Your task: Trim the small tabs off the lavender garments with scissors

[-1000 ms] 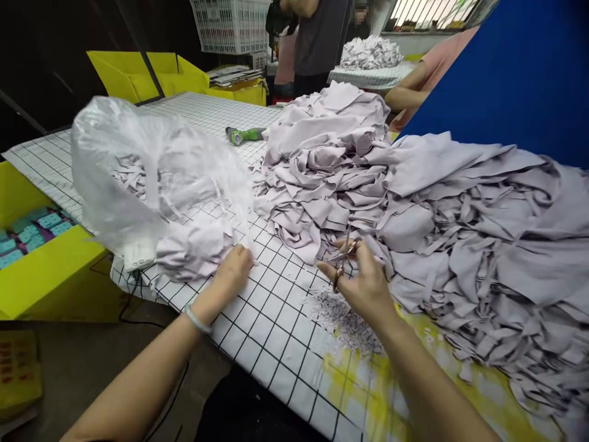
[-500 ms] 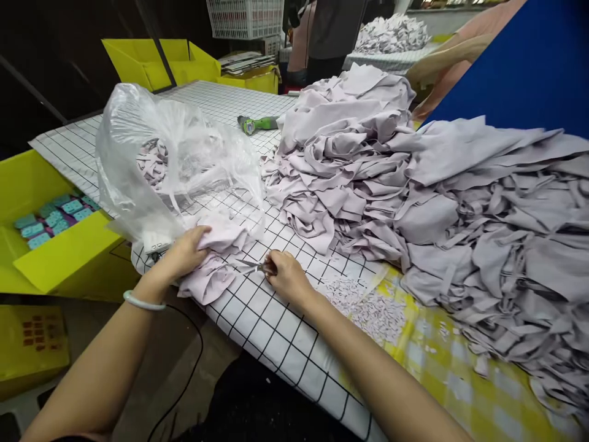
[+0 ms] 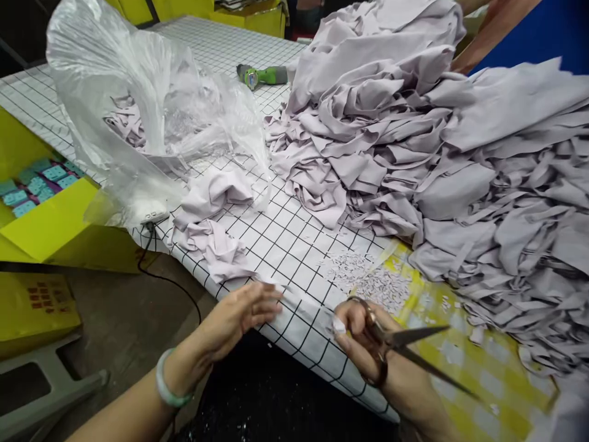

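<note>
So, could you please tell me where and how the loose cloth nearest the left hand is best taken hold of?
I would pinch the loose cloth at its near end, coming from the near side of the table: that end reaches toward the open left hand, and its raised, rumpled folds look easy to gather.

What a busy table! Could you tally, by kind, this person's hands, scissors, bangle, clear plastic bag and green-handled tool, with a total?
Hands, left hand and right hand: 2
Scissors: 1 pair
Bangle: 1
Clear plastic bag: 1
Green-handled tool: 1
Total: 6
</note>
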Motion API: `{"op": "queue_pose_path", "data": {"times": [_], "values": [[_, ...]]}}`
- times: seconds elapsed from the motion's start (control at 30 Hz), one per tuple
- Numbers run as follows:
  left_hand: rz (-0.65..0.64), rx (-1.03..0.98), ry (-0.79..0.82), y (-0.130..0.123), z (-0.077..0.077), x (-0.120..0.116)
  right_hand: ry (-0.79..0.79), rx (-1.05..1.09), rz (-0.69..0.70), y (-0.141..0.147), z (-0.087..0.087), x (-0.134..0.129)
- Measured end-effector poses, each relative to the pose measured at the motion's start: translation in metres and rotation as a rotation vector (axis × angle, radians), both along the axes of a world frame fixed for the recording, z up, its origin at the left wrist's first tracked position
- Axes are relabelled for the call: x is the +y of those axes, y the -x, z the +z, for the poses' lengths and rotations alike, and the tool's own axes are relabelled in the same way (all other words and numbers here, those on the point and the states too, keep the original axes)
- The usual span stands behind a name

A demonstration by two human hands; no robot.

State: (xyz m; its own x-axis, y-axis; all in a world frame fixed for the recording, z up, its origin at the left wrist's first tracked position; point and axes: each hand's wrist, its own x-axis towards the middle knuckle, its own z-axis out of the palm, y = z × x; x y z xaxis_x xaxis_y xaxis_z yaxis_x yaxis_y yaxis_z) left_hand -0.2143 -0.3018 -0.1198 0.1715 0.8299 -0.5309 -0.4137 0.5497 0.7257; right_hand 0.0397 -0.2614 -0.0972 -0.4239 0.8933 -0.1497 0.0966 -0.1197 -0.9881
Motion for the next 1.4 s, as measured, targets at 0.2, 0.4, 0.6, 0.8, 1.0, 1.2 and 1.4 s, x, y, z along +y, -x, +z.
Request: {"op": "queue_pose_path", "data": {"times": [0.2,0.4,0.6,0.8,1.0,1.2,1.4], "values": [[0.350,-0.205,0.018,-0.002,0.032,0.018,0.092,-0.051,0.357,-0.003,-0.010,-0.011],[-0.071,-0.223,-0.041,-0.002,0.067,0.029,-0.142,0.226,0.026,0.063,-0.018,0.045],[-0.160,-0.130,-0.059,0.019,0.074,0.032,-0.128,0.326,0.179,0.095,-0.010,0.079],[-0.171,-0.087,-0.092,0.020,0.073,0.031,0.083,0.359,0.265,0.108,-0.024,0.069],[-0.190,0.239,-0.252,0.019,0.064,0.030,0.106,0.333,-0.117,0.101,-0.034,0.067],[-0.381,0.535,-0.502,0.000,0.071,0.047,0.196,0.305,-0.182,0.088,-0.031,0.041],[-0.109,0.550,-0.731,-0.034,0.045,0.060,0.337,0.395,-0.172,0.088,-0.038,0.016]]}}
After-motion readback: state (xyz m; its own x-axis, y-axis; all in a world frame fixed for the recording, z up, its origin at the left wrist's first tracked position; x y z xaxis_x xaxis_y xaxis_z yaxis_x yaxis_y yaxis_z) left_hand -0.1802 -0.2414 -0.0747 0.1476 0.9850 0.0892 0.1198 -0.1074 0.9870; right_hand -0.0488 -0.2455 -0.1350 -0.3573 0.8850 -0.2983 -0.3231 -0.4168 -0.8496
